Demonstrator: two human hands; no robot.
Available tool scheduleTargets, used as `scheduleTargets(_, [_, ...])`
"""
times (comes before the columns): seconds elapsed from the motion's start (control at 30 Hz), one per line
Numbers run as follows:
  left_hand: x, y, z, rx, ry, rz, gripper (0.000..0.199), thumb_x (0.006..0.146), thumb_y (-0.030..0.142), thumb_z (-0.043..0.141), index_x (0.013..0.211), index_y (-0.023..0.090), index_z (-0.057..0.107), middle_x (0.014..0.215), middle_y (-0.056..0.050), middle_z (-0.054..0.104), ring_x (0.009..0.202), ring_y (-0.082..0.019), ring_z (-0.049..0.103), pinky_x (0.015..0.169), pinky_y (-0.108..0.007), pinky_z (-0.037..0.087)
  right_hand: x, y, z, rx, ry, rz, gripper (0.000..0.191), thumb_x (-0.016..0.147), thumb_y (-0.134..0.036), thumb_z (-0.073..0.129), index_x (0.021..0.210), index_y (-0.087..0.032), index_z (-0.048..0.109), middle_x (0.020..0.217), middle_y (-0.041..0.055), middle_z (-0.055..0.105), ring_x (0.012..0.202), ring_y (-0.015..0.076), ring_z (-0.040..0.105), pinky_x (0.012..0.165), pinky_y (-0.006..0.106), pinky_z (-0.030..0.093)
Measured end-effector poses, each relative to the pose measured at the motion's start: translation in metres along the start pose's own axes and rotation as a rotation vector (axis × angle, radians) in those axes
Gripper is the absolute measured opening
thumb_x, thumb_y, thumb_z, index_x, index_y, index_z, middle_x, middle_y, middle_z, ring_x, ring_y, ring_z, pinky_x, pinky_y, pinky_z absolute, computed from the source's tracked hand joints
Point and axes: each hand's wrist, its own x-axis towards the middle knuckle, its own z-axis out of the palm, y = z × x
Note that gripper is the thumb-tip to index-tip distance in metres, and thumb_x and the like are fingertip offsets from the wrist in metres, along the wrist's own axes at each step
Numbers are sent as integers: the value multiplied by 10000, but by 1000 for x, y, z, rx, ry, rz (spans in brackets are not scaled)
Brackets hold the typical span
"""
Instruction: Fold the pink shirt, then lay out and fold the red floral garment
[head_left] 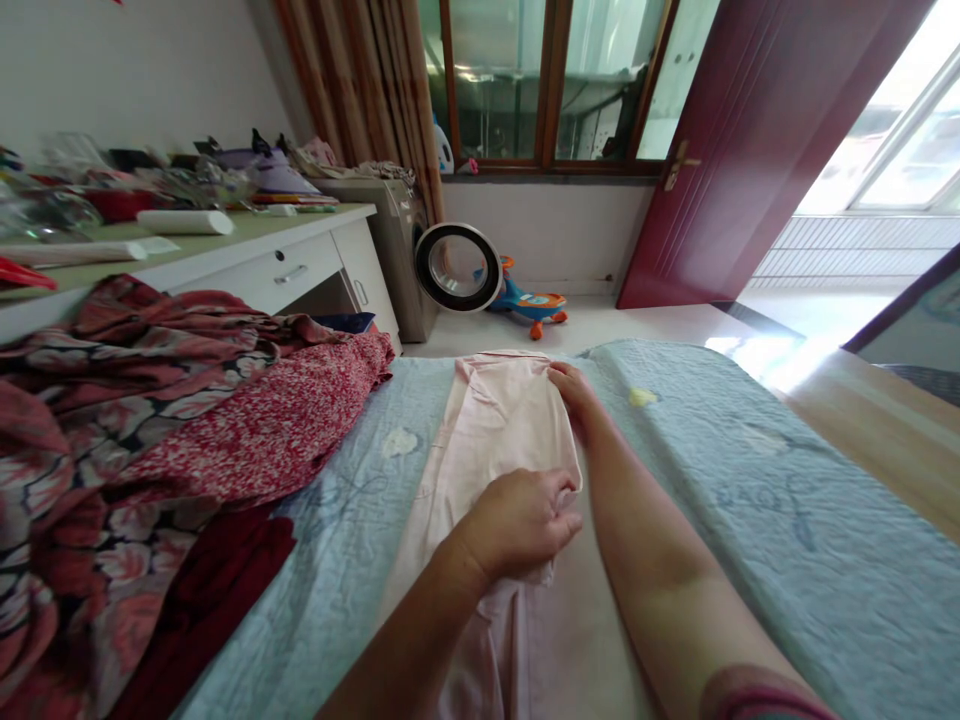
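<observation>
A pale pink garment (495, 420) lies lengthwise on the light blue quilted bed cover (360, 500), its far end folded into a squared edge. Whether it is a shirt or trousers I cannot tell. My left hand (521, 525) is closed over the middle of the garment, pinching a lifted edge of the cloth between thumb and fingers. Farther off, my right hand (574, 390) grips the garment's far right corner, its fingers partly hidden behind the cloth. Creases run along the near part of the fabric, below my left hand.
Floral red clothes (90, 400) and a dark red cloth (217, 590) are heaped at left. Beyond stand a cluttered desk (262, 265) and a washing machine with its round door (459, 267) open. A blue and orange ride-on toy (532, 300) sits on the floor near a red door (720, 130).
</observation>
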Motion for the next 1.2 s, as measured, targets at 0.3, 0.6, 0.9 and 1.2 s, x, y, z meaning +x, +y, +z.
scheduleTargets(0.3, [-4,0,-2,-183,-216,29,614,780,598,623,1247,199,642,1164,-100,711,1016,-280,666,840,-329,496,4,10,2,85,28,78,447,659,-242,605,1092,-161,681,787,-7,659,668,132,571,614,218,442])
scheduleTargets(0.6, [6,-54,-16,-182,297,-163,291,878,165,447,1073,165,664,1086,-80,704,1012,-184,634,914,-281,453,3,9,7,115,91,44,504,631,-167,555,1120,-134,675,781,-7,637,665,126,544,665,237,447])
scheduleTargets(0.9, [6,-87,-10,-162,148,-293,529,703,40,505,1210,171,579,793,-1,657,716,-141,614,675,-220,451,4,12,9,119,113,34,484,628,-159,530,1083,-110,686,808,18,662,693,137,564,680,246,449])
scheduleTargets(1.2, [19,-82,10,-713,235,-429,287,826,266,570,1096,170,546,779,-12,679,626,-132,623,581,-222,468,4,13,11,60,112,39,469,663,-181,533,1106,-135,683,801,13,665,681,140,571,686,257,466])
